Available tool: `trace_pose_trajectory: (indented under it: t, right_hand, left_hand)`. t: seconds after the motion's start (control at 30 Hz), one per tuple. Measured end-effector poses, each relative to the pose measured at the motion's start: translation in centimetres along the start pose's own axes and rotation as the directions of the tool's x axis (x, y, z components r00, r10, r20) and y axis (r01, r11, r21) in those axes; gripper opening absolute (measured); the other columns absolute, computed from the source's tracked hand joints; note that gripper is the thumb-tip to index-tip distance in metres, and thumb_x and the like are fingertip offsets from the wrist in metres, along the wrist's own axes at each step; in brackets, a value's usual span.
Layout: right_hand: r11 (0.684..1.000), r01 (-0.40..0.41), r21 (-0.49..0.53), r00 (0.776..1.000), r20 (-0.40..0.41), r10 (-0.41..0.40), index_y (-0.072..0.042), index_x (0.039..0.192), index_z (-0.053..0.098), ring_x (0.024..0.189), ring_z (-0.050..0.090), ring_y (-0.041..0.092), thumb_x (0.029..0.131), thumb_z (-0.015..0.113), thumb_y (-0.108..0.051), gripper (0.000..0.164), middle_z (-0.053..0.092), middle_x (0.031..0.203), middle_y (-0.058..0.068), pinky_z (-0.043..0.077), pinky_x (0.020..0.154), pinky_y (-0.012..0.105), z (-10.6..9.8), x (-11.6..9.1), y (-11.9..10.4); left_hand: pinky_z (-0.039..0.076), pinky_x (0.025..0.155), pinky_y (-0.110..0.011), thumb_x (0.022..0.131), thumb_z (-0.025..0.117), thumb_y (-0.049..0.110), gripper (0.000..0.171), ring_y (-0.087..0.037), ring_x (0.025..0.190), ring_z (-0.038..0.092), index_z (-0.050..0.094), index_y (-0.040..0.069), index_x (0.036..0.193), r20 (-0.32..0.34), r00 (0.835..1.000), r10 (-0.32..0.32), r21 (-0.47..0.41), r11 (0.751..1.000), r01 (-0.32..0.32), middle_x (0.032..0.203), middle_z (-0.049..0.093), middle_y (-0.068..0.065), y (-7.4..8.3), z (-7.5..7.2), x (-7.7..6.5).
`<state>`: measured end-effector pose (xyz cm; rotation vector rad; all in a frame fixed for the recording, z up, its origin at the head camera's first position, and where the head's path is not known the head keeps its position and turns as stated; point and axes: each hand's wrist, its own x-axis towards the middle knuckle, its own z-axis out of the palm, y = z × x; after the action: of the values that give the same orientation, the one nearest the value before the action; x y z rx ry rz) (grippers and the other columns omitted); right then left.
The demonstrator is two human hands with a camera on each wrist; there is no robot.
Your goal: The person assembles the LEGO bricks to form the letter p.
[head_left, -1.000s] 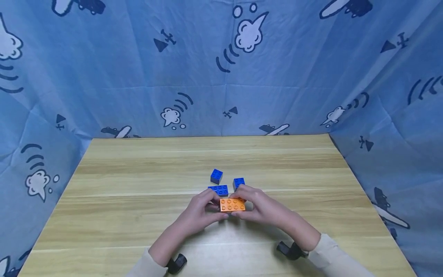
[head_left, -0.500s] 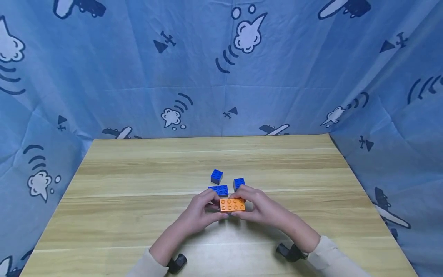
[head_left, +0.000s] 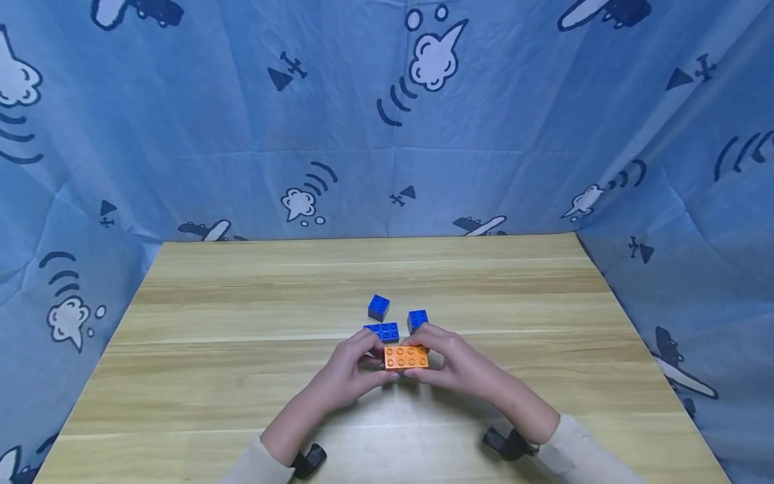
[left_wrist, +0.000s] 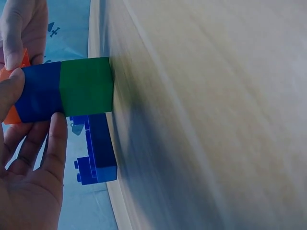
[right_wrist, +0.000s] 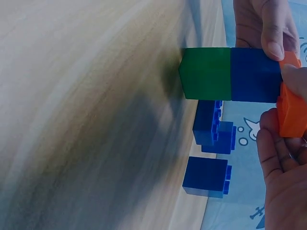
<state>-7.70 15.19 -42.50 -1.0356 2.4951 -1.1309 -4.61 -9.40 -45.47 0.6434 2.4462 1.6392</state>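
An orange building brick (head_left: 406, 357) with studs on top crowns a small stack at the table's middle front. Below it are a blue brick (left_wrist: 41, 91) and a green brick (left_wrist: 86, 86), the green one lowest, at the tabletop. My left hand (head_left: 351, 368) holds the stack's left side, its thumb near the seam between orange and blue in the left wrist view. From the right, my right hand (head_left: 450, 359) pinches the orange brick with thumb and fingers. The seam between orange and blue is partly hidden by the thumbs.
Behind the stack lie three loose blue bricks: a long brick (head_left: 383, 332), a small brick (head_left: 378, 307) further back, and another small brick (head_left: 417, 320) near the right fingers. The wooden table (head_left: 211, 336) is bordered by a blue patterned cloth (head_left: 338, 101).
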Motion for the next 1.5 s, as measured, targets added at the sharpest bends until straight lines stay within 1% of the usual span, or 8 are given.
trace_pose_trajectory:
  t: [0.13,0.3,0.53,0.73,1.0,1.13,1.33,1.5]
  right_hand:
    - [1.000,-0.008,0.001,1.000,-0.018,0.008,-0.017,0.122,0.072,0.099,0.062,0.005,0.091,0.083,-0.026,0.034,0.071,0.116,-0.005,0.063,0.086,0.026,0.2,-0.2,0.1]
    - [1.000,-0.004,0.011,0.999,-0.046,0.004,-0.018,0.122,0.071,0.099,0.062,0.004,0.091,0.082,-0.027,0.034,0.070,0.117,-0.007,0.063,0.088,0.028,0.5,-0.4,0.2]
    - [1.000,0.011,0.027,0.997,-0.071,-0.009,-0.019,0.127,0.069,0.111,0.064,0.006,0.089,0.085,-0.030,0.042,0.069,0.124,-0.008,0.060,0.102,0.031,0.4,-0.8,0.8]
    - [0.999,-0.005,0.043,0.998,-0.066,0.008,-0.012,0.131,0.068,0.112,0.063,0.006,0.084,0.090,-0.025,0.054,0.070,0.128,-0.002,0.061,0.101,0.033,0.0,-1.3,1.8]
    - [0.997,-0.073,0.030,0.995,-0.072,0.075,-0.014,0.130,0.068,0.114,0.066,0.013,0.085,0.089,-0.033,0.053,0.070,0.127,-0.002,0.061,0.103,0.035,-0.1,-1.8,3.4]
    - [0.997,-0.075,0.021,0.994,-0.074,0.076,-0.014,0.129,0.067,0.116,0.067,0.016,0.084,0.089,-0.030,0.053,0.069,0.127,-0.001,0.060,0.106,0.037,-0.2,-1.9,3.9]
    - [0.998,-0.060,0.001,0.986,-0.154,0.059,-0.008,0.126,0.069,0.110,0.068,0.019,0.082,0.090,-0.016,0.049,0.071,0.120,0.005,0.062,0.101,0.035,-0.3,-1.8,4.9]
    - [0.995,-0.098,-0.026,0.972,-0.219,0.090,-0.006,0.127,0.068,0.108,0.069,0.021,0.082,0.090,-0.018,0.051,0.071,0.118,0.007,0.063,0.100,0.041,-0.3,-1.5,5.6]
  left_hand:
    - [0.064,0.093,-0.021,0.088,0.085,0.013,0.024,-0.014,0.102,0.068,0.064,0.010,0.099,-0.003,1.000,0.006,0.012,1.000,-0.006,0.105,0.066,-0.003,0.0,0.0,0.0]
    - [0.064,0.094,-0.021,0.088,0.084,0.013,0.024,-0.014,0.102,0.067,0.064,0.010,0.099,-0.002,1.000,-0.003,0.002,1.000,0.003,0.105,0.065,-0.004,0.0,0.1,0.0]
    - [0.064,0.094,-0.021,0.087,0.085,0.010,0.025,-0.016,0.103,0.068,0.063,0.009,0.098,-0.003,1.000,-0.005,-0.006,1.000,0.005,0.105,0.065,-0.005,0.1,0.1,0.0]
    - [0.064,0.093,-0.022,0.086,0.085,0.012,0.026,-0.019,0.105,0.069,0.063,0.008,0.098,-0.004,1.000,-0.006,-0.010,1.000,0.006,0.103,0.065,-0.004,0.1,0.1,0.0]
    - [0.064,0.093,-0.023,0.086,0.086,0.014,0.026,-0.020,0.104,0.070,0.063,0.010,0.097,-0.010,1.000,-0.008,0.011,1.000,0.008,0.103,0.065,-0.003,0.0,0.1,0.0]
    - [0.065,0.093,-0.024,0.086,0.086,0.014,0.026,-0.019,0.102,0.069,0.062,0.010,0.096,-0.018,1.000,-0.002,0.022,1.000,0.003,0.102,0.065,-0.002,0.0,0.2,0.0]
    - [0.065,0.092,-0.023,0.086,0.086,0.011,0.026,-0.017,0.102,0.069,0.063,0.008,0.096,-0.016,1.000,0.007,-0.005,1.000,-0.007,0.102,0.065,-0.004,-0.1,0.2,0.0]
    - [0.064,0.093,-0.022,0.086,0.086,0.011,0.026,-0.018,0.103,0.069,0.063,0.008,0.097,-0.012,1.000,-0.002,-0.002,1.000,0.002,0.103,0.065,-0.004,-0.2,0.2,0.0]
